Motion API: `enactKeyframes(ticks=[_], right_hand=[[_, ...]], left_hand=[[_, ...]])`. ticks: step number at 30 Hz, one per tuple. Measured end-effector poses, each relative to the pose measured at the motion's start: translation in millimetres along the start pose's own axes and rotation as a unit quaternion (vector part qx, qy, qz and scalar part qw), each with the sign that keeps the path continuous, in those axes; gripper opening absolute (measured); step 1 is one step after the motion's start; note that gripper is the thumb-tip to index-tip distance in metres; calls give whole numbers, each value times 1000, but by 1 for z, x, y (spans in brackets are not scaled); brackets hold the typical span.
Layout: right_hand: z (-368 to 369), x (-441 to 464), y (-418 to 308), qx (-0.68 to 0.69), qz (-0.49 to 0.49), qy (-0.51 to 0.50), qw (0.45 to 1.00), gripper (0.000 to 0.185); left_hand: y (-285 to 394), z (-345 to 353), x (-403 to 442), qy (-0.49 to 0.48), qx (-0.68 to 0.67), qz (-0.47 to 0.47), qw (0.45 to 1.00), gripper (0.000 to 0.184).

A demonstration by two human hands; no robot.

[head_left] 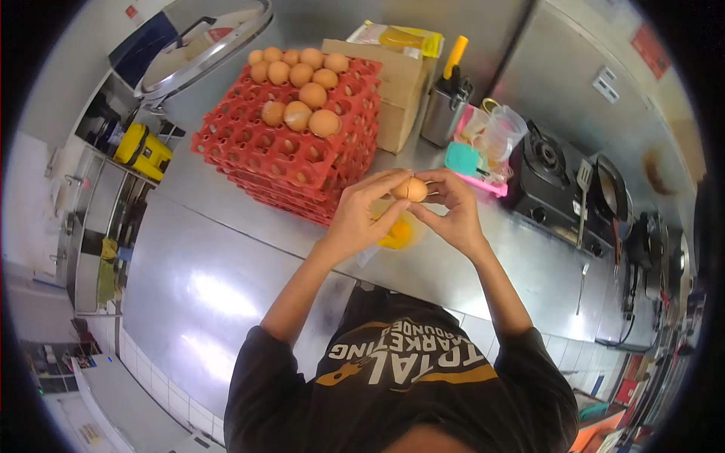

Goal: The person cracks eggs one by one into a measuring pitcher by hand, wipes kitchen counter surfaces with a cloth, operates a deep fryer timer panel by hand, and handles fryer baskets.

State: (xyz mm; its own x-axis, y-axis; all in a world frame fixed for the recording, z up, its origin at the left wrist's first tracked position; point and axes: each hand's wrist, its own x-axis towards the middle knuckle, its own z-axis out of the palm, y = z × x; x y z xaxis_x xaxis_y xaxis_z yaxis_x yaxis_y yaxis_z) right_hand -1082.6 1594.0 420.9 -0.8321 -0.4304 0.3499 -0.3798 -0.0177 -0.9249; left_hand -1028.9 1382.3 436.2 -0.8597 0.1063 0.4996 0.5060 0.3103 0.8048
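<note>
Between my fingertips is a brown egg (411, 189) with a dark crack line across its shell. My left hand (368, 208) grips it from the left, and my right hand (455, 208) grips it from the right. Below both hands sits a clear bowl (414, 230), partly hidden by them, with yellow egg yolk (394, 235) inside. To the left stands a tall stack of red egg trays (249, 143). Several brown eggs (300, 74) rest in the top tray, mostly along its far side.
Behind the trays are a large lidded pot (204, 57) and a cardboard box (393, 90). A knife holder (444, 113), a pink basket (483, 183) and a black gas stove (545, 170) line the right side. A spatula (583, 196) lies across the stove.
</note>
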Motion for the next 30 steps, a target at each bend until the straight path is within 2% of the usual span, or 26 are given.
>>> enactKeyframes(ticks=[4, 6, 7, 9, 10, 12, 13, 15, 16, 18, 22, 24, 25, 27, 28, 30], right_hand=[[8, 39, -37, 15, -55, -21, 998, 47], [9, 69, -65, -142, -167, -53, 974, 47], [8, 86, -73, -141, -173, -55, 973, 47], [8, 123, -82, -200, -182, -98, 958, 47], [12, 142, -80, -198, -186, -99, 957, 47], [23, 182, -75, -306, -243, -120, 912, 39], [30, 200, -69, -305, -247, -120, 912, 39], [47, 226, -56, -354, -282, -177, 874, 38], [54, 233, -57, -352, -285, -178, 873, 38], [65, 243, -57, -397, -342, -219, 823, 34], [79, 249, -64, -434, -317, -270, 799, 30], [83, 257, -57, -443, -374, -296, 760, 32], [84, 260, -60, -442, -360, -298, 766, 32], [83, 260, -73, -467, -413, -330, 709, 30], [83, 259, -75, -467, -393, -334, 718, 30], [80, 258, -78, -466, -287, -337, 766, 36]], left_hand=[[38, -25, 18, 49, -27, -35, 998, 45], [37, -47, 30, 108, 13, 11, 994, 43], [41, -62, 36, 112, 16, 14, 994, 43], [48, -97, 49, 165, 150, 9, 975, 41], [43, -116, 53, 167, 153, 10, 974, 41], [28, -155, 61, 202, 371, 58, 905, 45], [21, -169, 63, 203, 373, 60, 903, 45], [6, -191, 63, 162, 463, -12, 871, 53], [-1, -198, 63, 165, 466, -13, 869, 53], [-15, -208, 61, 101, 473, -41, 874, 60], [-16, -206, 58, 89, 434, -25, 896, 60], [-16, -203, 58, 124, 450, 35, 884, 56], [-13, -201, 58, 113, 442, 29, 889, 56], [-3, -193, 57, 172, 455, 82, 870, 48], [5, -186, 58, 187, 454, 108, 864, 44], [9, -163, 43, 194, 444, 129, 866, 40]])
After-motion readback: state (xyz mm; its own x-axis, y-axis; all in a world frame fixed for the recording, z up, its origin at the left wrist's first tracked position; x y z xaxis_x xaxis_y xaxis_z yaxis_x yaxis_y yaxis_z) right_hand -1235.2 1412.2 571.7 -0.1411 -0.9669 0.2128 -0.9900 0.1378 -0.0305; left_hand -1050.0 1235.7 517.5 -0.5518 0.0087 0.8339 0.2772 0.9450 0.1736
